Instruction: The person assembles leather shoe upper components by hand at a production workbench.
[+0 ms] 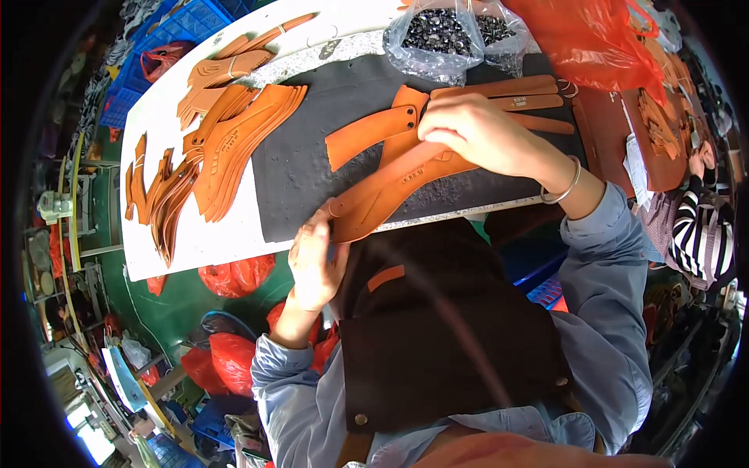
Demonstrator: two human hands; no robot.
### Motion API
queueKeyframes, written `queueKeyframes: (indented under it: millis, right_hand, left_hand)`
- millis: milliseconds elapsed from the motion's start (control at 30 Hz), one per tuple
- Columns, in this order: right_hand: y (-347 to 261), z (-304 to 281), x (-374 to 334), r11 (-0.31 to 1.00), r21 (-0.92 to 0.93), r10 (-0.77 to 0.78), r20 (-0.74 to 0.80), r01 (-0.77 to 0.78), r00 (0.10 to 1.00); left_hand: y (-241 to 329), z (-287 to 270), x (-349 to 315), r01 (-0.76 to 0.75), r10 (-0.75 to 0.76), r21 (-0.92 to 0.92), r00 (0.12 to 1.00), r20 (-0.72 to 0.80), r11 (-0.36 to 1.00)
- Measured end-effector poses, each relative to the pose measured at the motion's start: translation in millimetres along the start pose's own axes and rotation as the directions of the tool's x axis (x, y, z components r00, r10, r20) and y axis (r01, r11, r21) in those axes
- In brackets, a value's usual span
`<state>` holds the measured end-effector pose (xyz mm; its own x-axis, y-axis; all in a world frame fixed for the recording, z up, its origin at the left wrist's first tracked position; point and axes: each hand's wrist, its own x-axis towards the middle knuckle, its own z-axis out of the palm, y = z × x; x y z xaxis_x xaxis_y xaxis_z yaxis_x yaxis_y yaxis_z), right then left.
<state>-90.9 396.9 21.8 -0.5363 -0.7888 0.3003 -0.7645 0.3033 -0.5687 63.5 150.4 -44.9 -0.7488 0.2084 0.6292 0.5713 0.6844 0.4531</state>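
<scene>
A tan leather piece (373, 204) with small cut slots and a long strap-like part lies slantwise over the black mat (292, 168). My left hand (314, 261) pinches its lower left end at the table's near edge. Bent over the upper end of the same piece, my right hand (476, 132) grips it with curled fingers; the fingertips are partly hidden. Just beyond, a curved leather strap (363, 139) with two dark snaps crosses another part of the leather. Several leather strips (530, 102) lie beyond my right hand.
Stacked leather pieces (242, 160) cover the table's left side, with bundled ones (226, 69) farther back. Clear plastic bags (433, 43) of dark metal snaps stand at the back. A red plastic bag (577, 39) lies at back right. A co-worker in striped sleeves (702, 234) is at far right.
</scene>
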Motion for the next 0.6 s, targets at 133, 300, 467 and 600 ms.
queueKeyframes:
  millis: [133, 300, 467, 600]
  right_hand:
    - [7, -7, 4, 1.0, -0.002, -0.02, 0.062, 0.02, 0.998]
    - [66, -75, 23, 0.765, -0.555, 0.09, -0.408, -0.325, 0.908]
    - [126, -95, 15, 0.755, -0.633, 0.129, -0.111, -0.171, 0.985]
    - [120, -91, 23, 0.723, -0.651, 0.205, -0.117, -0.231, 0.972]
  left_hand:
    - [3, -1, 18, -0.046, 0.034, 0.106, 0.993, 0.113, 0.993]
    - [6, -6, 19, -0.085, 0.078, 0.105, 0.995, 0.065, 0.991]
    - [7, 1, 20, -0.008, 0.009, -0.023, 0.999, 0.047, 1.0]
    - [9, 0, 14, -0.016, 0.013, 0.031, 0.996, 0.085, 0.999]
